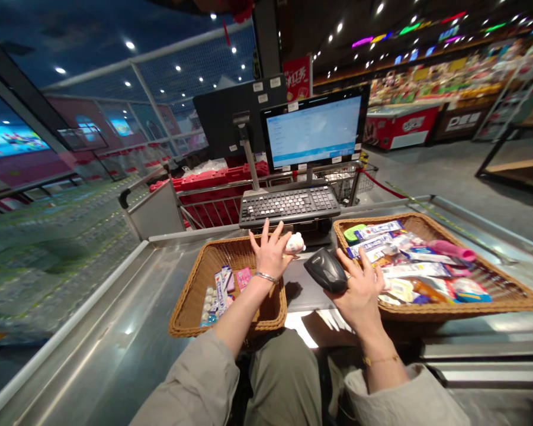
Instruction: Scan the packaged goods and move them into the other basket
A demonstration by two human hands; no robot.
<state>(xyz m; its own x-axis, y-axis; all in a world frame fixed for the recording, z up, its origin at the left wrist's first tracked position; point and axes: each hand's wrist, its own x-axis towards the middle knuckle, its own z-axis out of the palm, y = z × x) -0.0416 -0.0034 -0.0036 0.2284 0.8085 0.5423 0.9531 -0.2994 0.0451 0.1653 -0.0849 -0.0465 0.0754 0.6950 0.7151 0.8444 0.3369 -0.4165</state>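
Two hands over the stainless tabletop (115, 307) of a checkout. Left hand (270, 253): fingers (265, 232) spread, small white item (295, 243) at thumb side, apparently pinched, grip partly hidden. Right hand (359, 291): fingers curled round black handheld barcode scanner (325, 270), long axis near-right to far-left, nose toward white item, just apart; left hand nearer item. Wicker basket (190, 310) below left hand; second wicker basket (510, 305) of packaged goods right
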